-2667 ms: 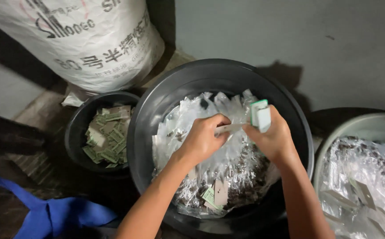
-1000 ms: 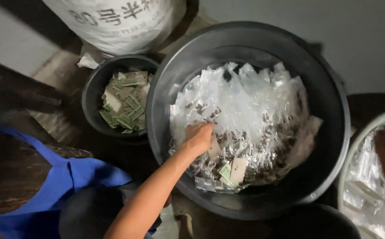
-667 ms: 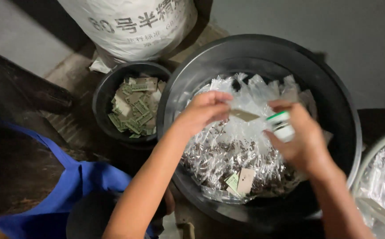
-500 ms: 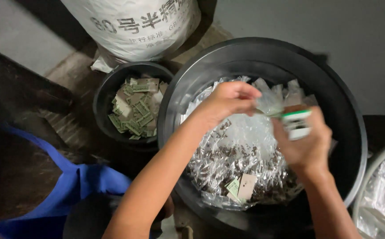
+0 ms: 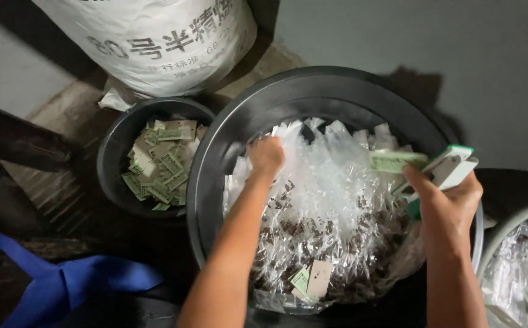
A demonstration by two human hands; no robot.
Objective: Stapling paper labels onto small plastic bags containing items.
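From my head camera I look down into a big black tub [image 5: 215, 158]. It is full of small clear plastic bags [image 5: 337, 200] with dark bits inside.

My left hand [image 5: 266, 157] is down in the tub, near the far left side of the pile. Its fingers are curled shut into the bags. I cannot tell which bag it has hold of, because the fingers hide it.

My right hand [image 5: 445, 203] is up over the right side of the tub. It is closed around a small white and green stapler [image 5: 449, 172]. A green paper tag [image 5: 395, 161] sticks out from the front of the stapler, over the bags. The tag touches a clear bag there, but I cannot see if it is pinned on.

Two more paper tags [image 5: 312, 279], one green and one pale, lie on the bags at the near side of the tub.

Just left of the big tub is a small black bucket [image 5: 115, 158]. It holds a heap of green tags [image 5: 160, 170].

Behind the bucket stands a big white sack [image 5: 154, 36].

At the right edge is a grey tub [image 5: 507, 234] with more clear bags in it.

At the bottom left is some blue cloth [image 5: 63, 282].
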